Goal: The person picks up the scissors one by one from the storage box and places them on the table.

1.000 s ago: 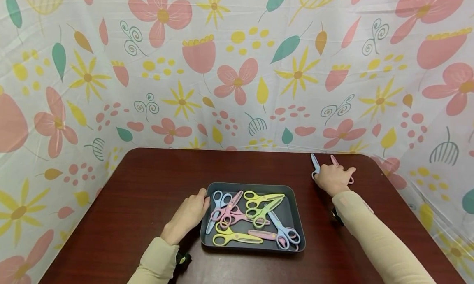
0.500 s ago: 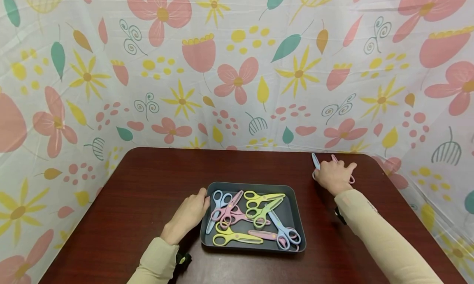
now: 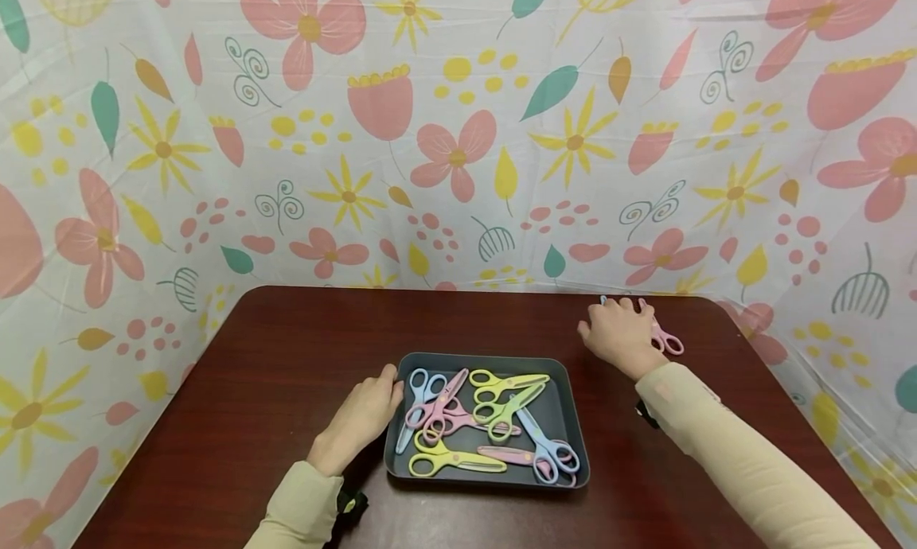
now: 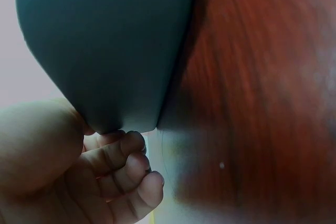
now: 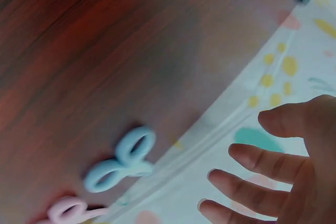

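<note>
My left hand [image 3: 364, 406] grips the left wall of a dark grey tray [image 3: 560, 398]; in the left wrist view its fingers [image 4: 137, 166] curl at the tray's corner. Inside lie several scissors in blue, pink, yellow and green. At the far right of the table, my right hand [image 3: 619, 332] hovers with fingers spread. Below it is a pair of light blue scissors [image 3: 603, 300], mostly hidden from the head view; the right wrist view shows their handle loops [image 5: 100, 177] apart from the fingers. Pink scissors [image 3: 668, 344] lie just to their right.
The dark red-brown wooden table [image 3: 308, 326] has rounded far corners. A flower-print cloth [image 3: 458, 79] hangs right behind its far edge and along both sides.
My right hand has shifted slightly left and its fingers now reach further forward, covering most of the blue scissors and exposing the pink handles. The left hand and tray stay put.
</note>
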The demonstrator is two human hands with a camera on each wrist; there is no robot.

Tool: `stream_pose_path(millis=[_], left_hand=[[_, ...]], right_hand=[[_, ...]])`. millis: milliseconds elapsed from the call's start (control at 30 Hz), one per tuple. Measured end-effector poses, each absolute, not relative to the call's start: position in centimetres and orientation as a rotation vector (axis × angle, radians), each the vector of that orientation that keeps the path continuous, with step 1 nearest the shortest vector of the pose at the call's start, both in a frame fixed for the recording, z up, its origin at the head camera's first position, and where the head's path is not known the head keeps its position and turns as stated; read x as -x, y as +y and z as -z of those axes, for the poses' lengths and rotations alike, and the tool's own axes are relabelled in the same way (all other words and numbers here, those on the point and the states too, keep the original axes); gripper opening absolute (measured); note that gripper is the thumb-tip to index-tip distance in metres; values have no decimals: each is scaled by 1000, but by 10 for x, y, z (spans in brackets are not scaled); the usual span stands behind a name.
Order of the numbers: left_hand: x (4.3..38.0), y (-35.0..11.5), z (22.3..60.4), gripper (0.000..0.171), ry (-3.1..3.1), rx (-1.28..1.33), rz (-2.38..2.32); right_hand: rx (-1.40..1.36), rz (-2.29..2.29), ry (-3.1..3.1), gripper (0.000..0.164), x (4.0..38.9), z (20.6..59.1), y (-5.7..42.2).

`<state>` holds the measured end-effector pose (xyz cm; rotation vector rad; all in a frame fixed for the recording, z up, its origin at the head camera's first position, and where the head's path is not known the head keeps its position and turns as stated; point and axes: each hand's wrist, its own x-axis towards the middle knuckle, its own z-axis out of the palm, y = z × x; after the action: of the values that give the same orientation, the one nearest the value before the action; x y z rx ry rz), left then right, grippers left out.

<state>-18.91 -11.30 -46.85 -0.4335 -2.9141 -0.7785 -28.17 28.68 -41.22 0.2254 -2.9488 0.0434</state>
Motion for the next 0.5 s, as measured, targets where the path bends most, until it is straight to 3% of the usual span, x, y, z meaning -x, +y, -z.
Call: stream_pose_path(millis=[500], left_hand=[[189, -113, 466, 13, -2925, 425, 805]], right_hand=[[-595, -2, -2793, 20, 233, 395, 216]])
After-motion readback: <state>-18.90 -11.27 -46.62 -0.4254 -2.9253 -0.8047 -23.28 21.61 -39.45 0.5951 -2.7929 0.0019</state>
